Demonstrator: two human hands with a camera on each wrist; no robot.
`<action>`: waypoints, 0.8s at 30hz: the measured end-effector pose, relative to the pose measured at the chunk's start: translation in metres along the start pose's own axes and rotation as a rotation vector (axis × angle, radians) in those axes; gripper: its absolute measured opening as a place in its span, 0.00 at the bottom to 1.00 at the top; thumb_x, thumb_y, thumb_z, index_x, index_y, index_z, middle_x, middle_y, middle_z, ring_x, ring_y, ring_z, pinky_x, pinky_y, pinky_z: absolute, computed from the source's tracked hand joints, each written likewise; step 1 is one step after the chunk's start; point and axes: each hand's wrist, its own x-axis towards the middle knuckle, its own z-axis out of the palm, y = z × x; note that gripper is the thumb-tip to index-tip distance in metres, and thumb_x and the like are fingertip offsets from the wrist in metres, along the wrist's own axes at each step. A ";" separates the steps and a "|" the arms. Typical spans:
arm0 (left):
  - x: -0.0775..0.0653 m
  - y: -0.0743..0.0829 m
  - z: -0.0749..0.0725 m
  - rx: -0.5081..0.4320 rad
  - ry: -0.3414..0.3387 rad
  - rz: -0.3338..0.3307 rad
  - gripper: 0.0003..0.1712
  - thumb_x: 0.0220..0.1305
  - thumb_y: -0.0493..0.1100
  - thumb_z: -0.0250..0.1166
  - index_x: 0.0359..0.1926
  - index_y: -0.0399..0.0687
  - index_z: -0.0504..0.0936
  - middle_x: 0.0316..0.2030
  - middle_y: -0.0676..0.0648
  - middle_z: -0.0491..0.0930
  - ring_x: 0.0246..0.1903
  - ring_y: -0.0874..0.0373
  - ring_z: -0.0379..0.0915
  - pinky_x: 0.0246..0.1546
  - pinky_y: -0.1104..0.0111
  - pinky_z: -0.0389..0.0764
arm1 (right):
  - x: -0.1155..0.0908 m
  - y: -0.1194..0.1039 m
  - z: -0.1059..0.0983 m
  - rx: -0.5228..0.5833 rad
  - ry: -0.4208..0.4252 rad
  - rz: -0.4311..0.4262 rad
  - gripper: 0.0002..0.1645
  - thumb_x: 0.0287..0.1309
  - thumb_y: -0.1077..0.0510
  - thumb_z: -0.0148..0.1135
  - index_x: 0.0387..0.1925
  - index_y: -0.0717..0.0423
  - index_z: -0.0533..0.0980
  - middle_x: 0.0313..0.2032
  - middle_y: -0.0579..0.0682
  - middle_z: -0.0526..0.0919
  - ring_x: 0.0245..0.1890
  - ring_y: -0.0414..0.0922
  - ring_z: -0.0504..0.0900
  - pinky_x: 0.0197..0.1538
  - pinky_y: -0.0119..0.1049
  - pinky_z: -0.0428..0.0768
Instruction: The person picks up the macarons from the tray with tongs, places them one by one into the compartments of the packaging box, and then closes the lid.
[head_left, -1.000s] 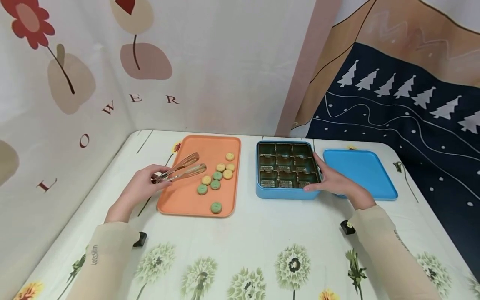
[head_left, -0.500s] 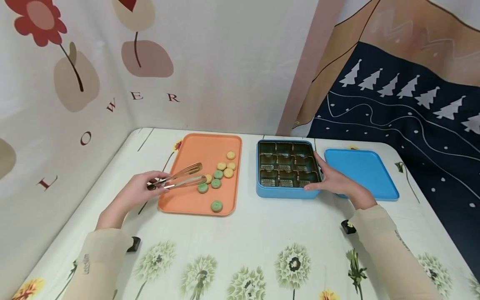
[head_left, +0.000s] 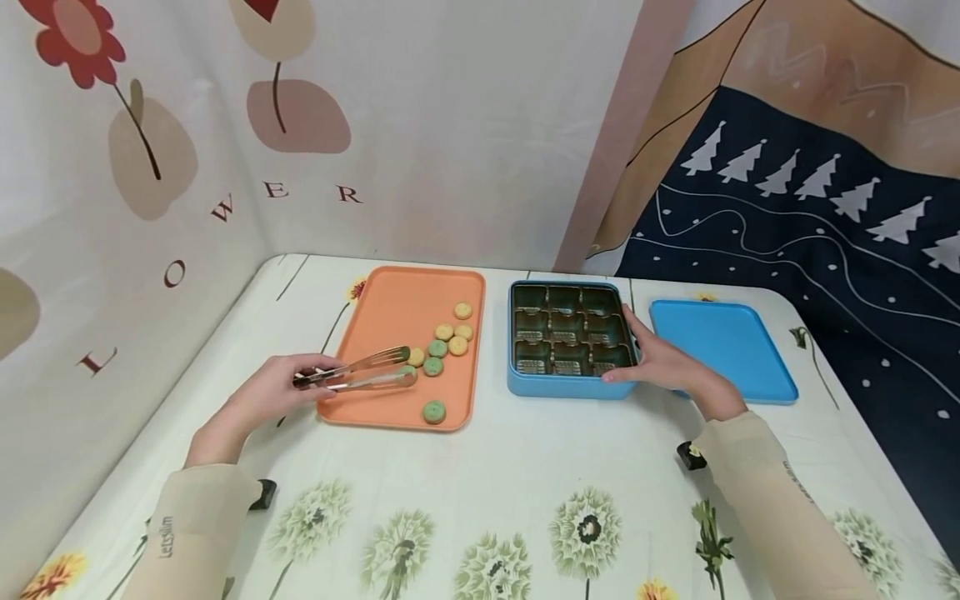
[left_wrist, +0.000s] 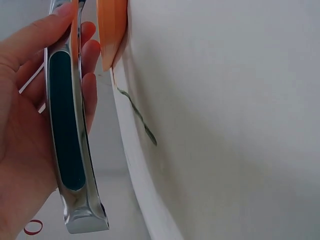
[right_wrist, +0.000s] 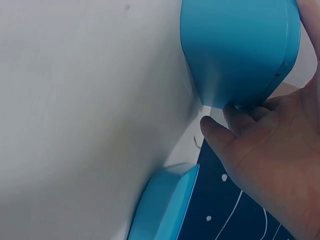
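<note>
My left hand [head_left: 279,390] holds metal tongs [head_left: 367,372] by their handle, with the dark inlay of one arm [left_wrist: 65,120] showing in the left wrist view. The two tong tips stand apart over the orange tray [head_left: 375,300] and overlap a green round cookie [head_left: 406,372] beside a yellow cookie [head_left: 416,357]. My right hand [head_left: 670,364] grips the right side of a blue box [head_left: 570,387], thumb at its front corner. In the right wrist view, fingers reach along the box's side [right_wrist: 235,55]. A dark insert [head_left: 567,325] of several compartments sits inside, with no cookies in it.
More yellow cookies [head_left: 462,311] and green cookies [head_left: 433,412] lie on the tray's right half. A blue lid [head_left: 723,350] lies right of the box, just beyond my right hand. A flower-printed cloth [head_left: 495,500] covers the table; printed curtains [head_left: 450,125] hang behind it.
My left hand has brought the tongs lower and toward the front, their tips now at the green cookie. The box and my right hand have shifted slightly left.
</note>
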 end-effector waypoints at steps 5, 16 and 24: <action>0.001 0.000 0.000 0.040 -0.012 0.001 0.21 0.62 0.41 0.71 0.57 0.47 0.83 0.49 0.41 0.85 0.34 0.63 0.75 0.31 0.72 0.74 | 0.004 -0.004 0.005 0.002 -0.004 0.012 0.78 0.53 0.44 0.75 0.77 0.47 0.21 0.79 0.60 0.25 0.77 0.67 0.30 0.69 0.74 0.47; 0.007 0.001 0.003 0.093 -0.013 0.019 0.14 0.64 0.42 0.70 0.51 0.53 0.86 0.42 0.49 0.87 0.37 0.62 0.77 0.36 0.70 0.77 | 0.004 -0.007 0.009 -0.001 -0.005 0.003 0.77 0.54 0.45 0.75 0.77 0.45 0.21 0.79 0.58 0.25 0.78 0.66 0.30 0.70 0.73 0.48; 0.009 0.000 0.004 0.078 -0.009 0.030 0.08 0.64 0.41 0.69 0.43 0.55 0.88 0.36 0.54 0.87 0.33 0.66 0.77 0.35 0.72 0.77 | 0.004 -0.006 0.009 0.010 -0.006 -0.007 0.77 0.54 0.45 0.74 0.77 0.45 0.21 0.79 0.58 0.25 0.78 0.66 0.30 0.70 0.73 0.47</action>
